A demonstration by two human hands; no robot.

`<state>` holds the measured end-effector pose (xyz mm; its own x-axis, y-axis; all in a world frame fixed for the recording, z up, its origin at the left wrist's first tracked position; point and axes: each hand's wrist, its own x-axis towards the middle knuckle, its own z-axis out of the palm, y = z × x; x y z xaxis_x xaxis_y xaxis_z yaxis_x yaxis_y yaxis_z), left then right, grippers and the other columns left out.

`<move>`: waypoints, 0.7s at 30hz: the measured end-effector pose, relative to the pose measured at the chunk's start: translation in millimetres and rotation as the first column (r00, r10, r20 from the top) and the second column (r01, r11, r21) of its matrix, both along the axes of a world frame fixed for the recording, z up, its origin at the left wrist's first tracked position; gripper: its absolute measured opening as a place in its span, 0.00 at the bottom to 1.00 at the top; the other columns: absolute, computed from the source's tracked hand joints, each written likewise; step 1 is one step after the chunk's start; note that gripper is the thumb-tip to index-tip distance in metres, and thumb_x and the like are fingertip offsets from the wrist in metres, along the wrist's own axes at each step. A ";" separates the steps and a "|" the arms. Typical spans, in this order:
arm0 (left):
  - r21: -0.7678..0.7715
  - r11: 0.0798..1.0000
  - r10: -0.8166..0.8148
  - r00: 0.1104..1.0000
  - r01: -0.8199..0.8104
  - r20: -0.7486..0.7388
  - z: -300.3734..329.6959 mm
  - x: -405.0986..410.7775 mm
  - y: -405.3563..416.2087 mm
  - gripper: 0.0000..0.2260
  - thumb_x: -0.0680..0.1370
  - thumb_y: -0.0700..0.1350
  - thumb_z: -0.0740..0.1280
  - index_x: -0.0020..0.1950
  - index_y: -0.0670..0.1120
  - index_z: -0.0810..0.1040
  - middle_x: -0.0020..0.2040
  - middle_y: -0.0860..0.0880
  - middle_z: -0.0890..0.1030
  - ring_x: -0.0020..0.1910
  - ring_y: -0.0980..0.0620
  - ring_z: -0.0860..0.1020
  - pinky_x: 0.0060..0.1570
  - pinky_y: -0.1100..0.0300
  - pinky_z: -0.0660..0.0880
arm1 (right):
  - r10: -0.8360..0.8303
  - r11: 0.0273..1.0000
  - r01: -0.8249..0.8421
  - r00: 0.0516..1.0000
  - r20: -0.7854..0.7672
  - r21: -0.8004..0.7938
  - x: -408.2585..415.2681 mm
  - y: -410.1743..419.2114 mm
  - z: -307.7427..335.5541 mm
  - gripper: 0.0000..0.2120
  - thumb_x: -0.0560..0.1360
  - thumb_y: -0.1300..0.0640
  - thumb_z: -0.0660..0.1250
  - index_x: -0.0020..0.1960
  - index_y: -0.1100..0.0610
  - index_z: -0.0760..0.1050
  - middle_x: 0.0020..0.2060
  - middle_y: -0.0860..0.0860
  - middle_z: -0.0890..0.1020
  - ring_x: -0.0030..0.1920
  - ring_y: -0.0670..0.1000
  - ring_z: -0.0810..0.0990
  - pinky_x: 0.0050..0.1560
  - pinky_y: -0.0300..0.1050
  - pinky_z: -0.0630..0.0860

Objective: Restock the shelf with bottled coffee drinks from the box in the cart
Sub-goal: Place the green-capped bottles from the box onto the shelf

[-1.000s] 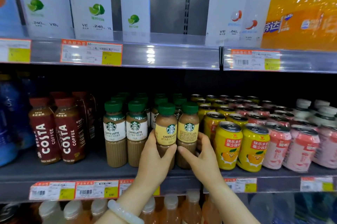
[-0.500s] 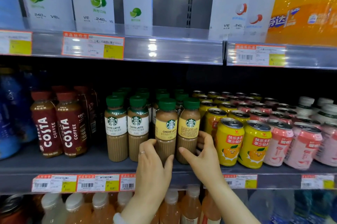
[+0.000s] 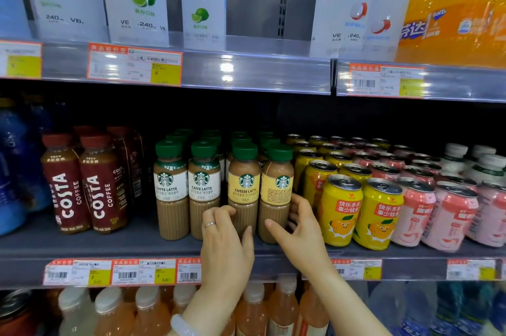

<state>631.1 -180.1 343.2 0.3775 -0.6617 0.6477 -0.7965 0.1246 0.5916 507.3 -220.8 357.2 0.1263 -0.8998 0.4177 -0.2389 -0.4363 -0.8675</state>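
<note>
Yellow-labelled coffee bottles: left hand (image 3: 224,240) grips one (image 3: 243,188), right hand (image 3: 298,229) grips its neighbour (image 3: 276,185).

The coffee bottles (image 3: 243,190) are looking like smooth plastic with shiny paper labels. The cans (image 3: 341,209) are shining like metal. The shelf (image 3: 82,245) is looking dull and grey.

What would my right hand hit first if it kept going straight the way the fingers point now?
Probably the front yellow-labelled Starbucks bottle with the green cap: the right hand is curved round its lower right side, fingers pointing up and left into it. The yellow orange-drink can stands just right of the hand. How far apart they are in depth is unclear.
</note>
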 end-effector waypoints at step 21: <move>0.033 0.998 0.047 0.999 -0.048 0.025 1.6 1.3 -2.2 0.20 0.68 0.45 0.75 0.55 0.41 0.71 0.51 0.44 0.72 0.47 0.46 0.76 0.35 0.64 0.67 | -0.108 0.993 0.112 0.986 -0.125 0.026 6.3 -6.5 2.3 0.43 0.66 0.56 0.77 0.72 0.54 0.56 0.65 0.51 0.72 0.65 0.48 0.72 0.61 0.41 0.72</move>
